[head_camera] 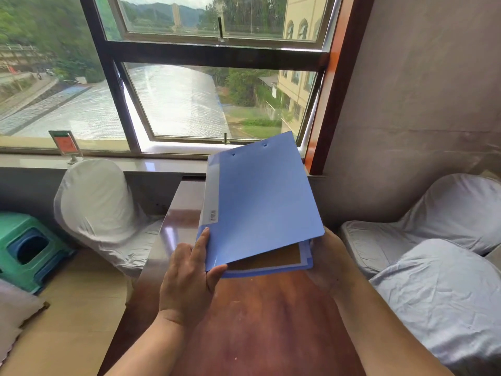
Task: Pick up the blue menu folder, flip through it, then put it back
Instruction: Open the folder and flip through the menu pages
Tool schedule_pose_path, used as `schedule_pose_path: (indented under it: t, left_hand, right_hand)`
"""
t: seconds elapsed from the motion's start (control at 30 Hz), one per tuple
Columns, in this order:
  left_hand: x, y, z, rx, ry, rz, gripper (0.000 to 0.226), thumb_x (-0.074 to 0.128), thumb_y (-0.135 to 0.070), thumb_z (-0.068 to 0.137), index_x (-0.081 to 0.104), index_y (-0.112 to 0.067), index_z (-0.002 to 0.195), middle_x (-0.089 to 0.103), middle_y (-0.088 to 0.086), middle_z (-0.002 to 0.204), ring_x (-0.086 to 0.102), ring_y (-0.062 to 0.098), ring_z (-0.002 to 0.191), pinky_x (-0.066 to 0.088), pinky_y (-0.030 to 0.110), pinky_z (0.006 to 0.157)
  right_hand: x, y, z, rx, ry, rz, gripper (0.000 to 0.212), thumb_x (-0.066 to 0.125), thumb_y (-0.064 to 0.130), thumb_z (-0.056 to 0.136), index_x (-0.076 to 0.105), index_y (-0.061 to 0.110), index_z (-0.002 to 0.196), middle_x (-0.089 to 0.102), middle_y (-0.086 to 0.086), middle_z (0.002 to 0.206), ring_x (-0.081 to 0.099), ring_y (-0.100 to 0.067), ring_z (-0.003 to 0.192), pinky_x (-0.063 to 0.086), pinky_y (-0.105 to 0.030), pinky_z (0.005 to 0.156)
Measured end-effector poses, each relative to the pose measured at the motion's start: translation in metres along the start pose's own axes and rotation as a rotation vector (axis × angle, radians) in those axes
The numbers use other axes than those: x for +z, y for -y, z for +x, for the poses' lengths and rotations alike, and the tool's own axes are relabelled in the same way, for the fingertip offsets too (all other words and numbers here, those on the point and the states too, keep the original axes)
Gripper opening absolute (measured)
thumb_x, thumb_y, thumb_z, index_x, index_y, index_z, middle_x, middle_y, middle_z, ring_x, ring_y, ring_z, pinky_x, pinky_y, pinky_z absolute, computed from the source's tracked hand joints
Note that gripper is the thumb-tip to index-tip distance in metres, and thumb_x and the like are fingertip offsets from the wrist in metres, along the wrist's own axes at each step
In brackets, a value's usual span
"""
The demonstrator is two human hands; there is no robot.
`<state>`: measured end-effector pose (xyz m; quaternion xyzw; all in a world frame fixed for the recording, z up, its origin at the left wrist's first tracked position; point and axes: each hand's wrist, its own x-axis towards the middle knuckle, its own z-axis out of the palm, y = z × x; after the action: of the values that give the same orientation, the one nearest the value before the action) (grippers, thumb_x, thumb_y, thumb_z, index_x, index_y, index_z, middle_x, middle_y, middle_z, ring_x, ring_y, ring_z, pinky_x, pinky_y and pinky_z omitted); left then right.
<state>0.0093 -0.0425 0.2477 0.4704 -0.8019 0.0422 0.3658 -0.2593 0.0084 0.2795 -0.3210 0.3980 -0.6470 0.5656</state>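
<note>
The blue menu folder is held up over the far half of the dark wooden table, with its cover lifted a little so brown inner pages show along the near edge. My left hand grips the folder's near left corner, index finger along the spine and thumb at the cover's edge. From the right, my right hand supports the near right corner from underneath; its fingers are partly hidden by the folder.
White-covered chairs stand at the left and at the right. A green plastic stool sits on the floor at the left. A small red sign stand is on the windowsill below the window.
</note>
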Motion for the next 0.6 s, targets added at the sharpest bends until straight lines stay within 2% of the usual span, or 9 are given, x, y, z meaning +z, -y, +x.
schedule_pose_path:
  t: [0.1,0.17,0.23,0.3,0.37,0.4,0.47,0.53,0.6]
  left_hand:
    - [0.005,0.004,-0.004,-0.035,0.021,-0.025,0.087,0.02,-0.063,0.106,0.062,0.006,0.137,0.062,0.015,0.089,0.047,0.026,0.083,0.041,0.038,0.076]
    - [0.007,0.004,-0.006,-0.055,0.053,-0.043,0.087,0.018,-0.063,0.106,0.062,0.005,0.138,0.062,0.016,0.091,0.058,0.033,0.079,0.054,0.044,0.073]
    - [0.008,0.004,-0.008,-0.064,0.06,-0.069,0.086,0.018,-0.063,0.106,0.062,0.004,0.138,0.062,0.017,0.091,0.062,0.037,0.073,0.058,0.047,0.066]
    - [0.008,0.004,-0.008,-0.078,0.059,-0.109,0.087,0.018,-0.064,0.106,0.062,0.002,0.139,0.061,0.017,0.091,0.061,0.039,0.074,0.057,0.048,0.065]
    - [0.008,0.003,-0.008,-0.074,0.048,-0.133,0.086,0.017,-0.064,0.106,0.061,0.002,0.141,0.06,0.017,0.092,0.061,0.039,0.076,0.056,0.047,0.067]
    - [0.007,0.002,-0.007,-0.069,0.035,-0.138,0.086,0.017,-0.063,0.106,0.061,0.002,0.141,0.06,0.017,0.092,0.06,0.038,0.076,0.055,0.046,0.069]
    - [0.004,0.0,-0.003,-0.052,-0.008,-0.14,0.085,0.017,-0.061,0.107,0.061,0.004,0.14,0.059,0.016,0.09,0.054,0.03,0.08,0.048,0.041,0.07]
    - [0.0,-0.002,0.003,-0.019,-0.054,-0.152,0.083,0.018,-0.058,0.107,0.06,0.006,0.139,0.057,0.016,0.089,0.044,0.023,0.081,0.036,0.035,0.068]
    - [-0.004,-0.003,0.007,-0.003,-0.071,-0.182,0.081,0.018,-0.056,0.108,0.059,0.006,0.141,0.057,0.015,0.09,0.043,0.023,0.081,0.033,0.034,0.067]
  right_hand:
    - [-0.002,0.002,0.008,-0.029,-0.05,-0.13,0.057,0.074,0.057,0.097,0.07,0.022,0.142,0.074,-0.013,0.14,0.07,-0.037,0.128,0.061,-0.054,0.098]
    - [-0.004,-0.002,0.012,-0.016,-0.06,-0.181,0.065,0.078,0.064,0.091,0.068,0.027,0.143,0.073,-0.014,0.141,0.071,-0.04,0.126,0.058,-0.064,0.101]
    - [-0.008,-0.006,0.013,-0.025,-0.096,-0.193,0.067,0.081,0.066,0.086,0.069,0.028,0.141,0.076,-0.016,0.135,0.074,-0.041,0.119,0.059,-0.067,0.099]
    - [-0.012,-0.01,0.014,-0.064,-0.156,-0.22,0.053,0.073,0.055,0.094,0.068,0.028,0.14,0.077,-0.017,0.13,0.075,-0.041,0.116,0.062,-0.063,0.096]
    - [-0.009,-0.012,0.013,-0.14,-0.201,-0.31,0.04,0.06,0.04,0.103,0.067,0.028,0.14,0.076,-0.012,0.133,0.071,-0.037,0.124,0.059,-0.058,0.102]
    - [-0.007,-0.013,0.013,-0.186,-0.215,-0.359,0.038,0.055,0.033,0.105,0.066,0.027,0.141,0.076,-0.008,0.134,0.07,-0.031,0.126,0.058,-0.052,0.104]
    - [-0.003,-0.014,0.012,-0.259,-0.247,-0.423,0.04,0.049,0.023,0.104,0.065,0.023,0.141,0.079,-0.001,0.128,0.073,-0.02,0.119,0.059,-0.035,0.095]
    - [-0.001,-0.013,0.01,-0.306,-0.26,-0.436,0.039,0.052,0.036,0.106,0.062,0.022,0.141,0.081,0.006,0.123,0.075,-0.012,0.114,0.058,-0.024,0.089]
    - [-0.003,-0.013,0.008,-0.294,-0.218,-0.453,0.044,0.06,0.049,0.106,0.059,0.027,0.144,0.079,0.011,0.127,0.074,-0.009,0.118,0.06,-0.021,0.09]
